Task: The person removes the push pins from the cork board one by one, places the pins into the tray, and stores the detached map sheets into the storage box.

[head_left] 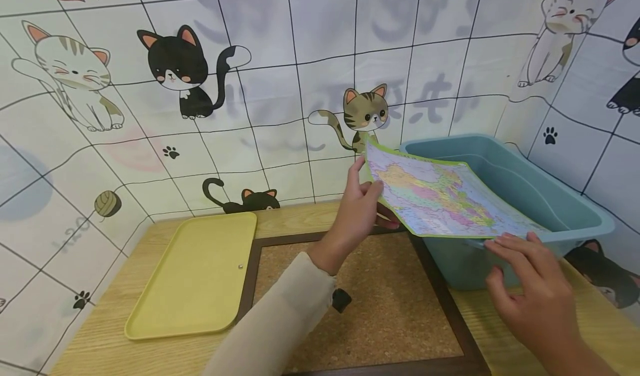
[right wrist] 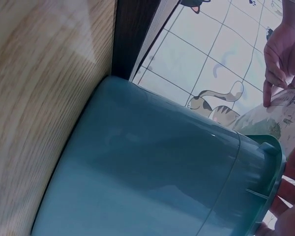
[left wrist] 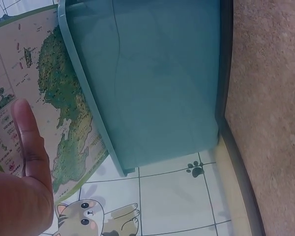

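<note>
A printed map sheet (head_left: 440, 195) with a green border tilts over the blue-green plastic tub (head_left: 510, 256), hiding part of its opening. My left hand (head_left: 357, 215) holds the sheet at its left edge, thumb on the printed face. In the left wrist view, the sheet's underside (left wrist: 71, 152) carries another map in green and tan, beside the left thumb (left wrist: 32, 137). My right hand (head_left: 537, 295) is at the tub's near rim, fingertips right at the map's near edge and the thumb apart below them. The tub's wall (right wrist: 147, 162) fills the middle of the right wrist view.
A cork board (head_left: 385, 320) in a dark wooden frame lies under my left forearm, with a small black piece (head_left: 341, 300) on it. Left of it is a yellow tray (head_left: 195, 276) on the wood-grain table (head_left: 105, 342). A cat-print cloth (head_left: 280, 104) stands behind.
</note>
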`<action>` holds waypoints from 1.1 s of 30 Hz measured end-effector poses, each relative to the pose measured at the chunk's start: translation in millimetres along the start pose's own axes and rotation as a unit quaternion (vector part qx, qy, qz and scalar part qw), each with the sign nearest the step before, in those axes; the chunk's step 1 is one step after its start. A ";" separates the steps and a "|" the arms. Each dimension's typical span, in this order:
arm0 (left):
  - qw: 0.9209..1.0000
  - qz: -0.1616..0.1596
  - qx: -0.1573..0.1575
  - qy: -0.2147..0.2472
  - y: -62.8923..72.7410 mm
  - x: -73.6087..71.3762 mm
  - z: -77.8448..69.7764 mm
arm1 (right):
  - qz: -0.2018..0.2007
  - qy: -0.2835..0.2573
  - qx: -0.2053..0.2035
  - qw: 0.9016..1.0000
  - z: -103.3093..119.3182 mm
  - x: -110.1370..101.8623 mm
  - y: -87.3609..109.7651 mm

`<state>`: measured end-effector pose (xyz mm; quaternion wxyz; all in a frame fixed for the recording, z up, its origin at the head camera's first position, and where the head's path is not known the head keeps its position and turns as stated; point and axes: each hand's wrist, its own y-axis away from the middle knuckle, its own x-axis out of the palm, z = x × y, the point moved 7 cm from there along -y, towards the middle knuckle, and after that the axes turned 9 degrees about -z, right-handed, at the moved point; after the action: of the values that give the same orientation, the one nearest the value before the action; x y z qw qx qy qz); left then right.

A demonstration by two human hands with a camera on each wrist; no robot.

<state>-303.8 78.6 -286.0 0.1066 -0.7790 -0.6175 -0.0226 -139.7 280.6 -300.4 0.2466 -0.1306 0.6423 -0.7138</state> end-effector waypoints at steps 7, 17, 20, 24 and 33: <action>1.000 0.015 0.001 -0.012 -2.0 6.6 3.5 | 0.005 0.000 0.002 1.000 -1.1 0.1 1.4; 1.000 0.019 0.009 -0.022 -5.9 11.4 7.0 | 0.007 0.003 0.003 1.000 -3.1 0.4 3.4; 1.000 0.018 0.008 -0.024 -6.2 13.2 5.8 | 0.006 0.001 0.003 1.000 -3.1 0.5 3.5; 1.000 0.018 0.006 -0.022 -7.3 16.0 5.2 | 0.004 0.000 0.004 1.000 -2.9 0.6 2.9; 1.000 0.016 -0.006 -0.024 -10.7 21.7 6.0 | 0.006 0.004 0.008 1.000 -2.5 0.7 2.4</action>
<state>-309.6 102.8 -286.7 0.0873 -0.7897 -0.6072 -0.0055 -141.1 282.2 -303.2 0.2497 -0.1220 0.6383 -0.7179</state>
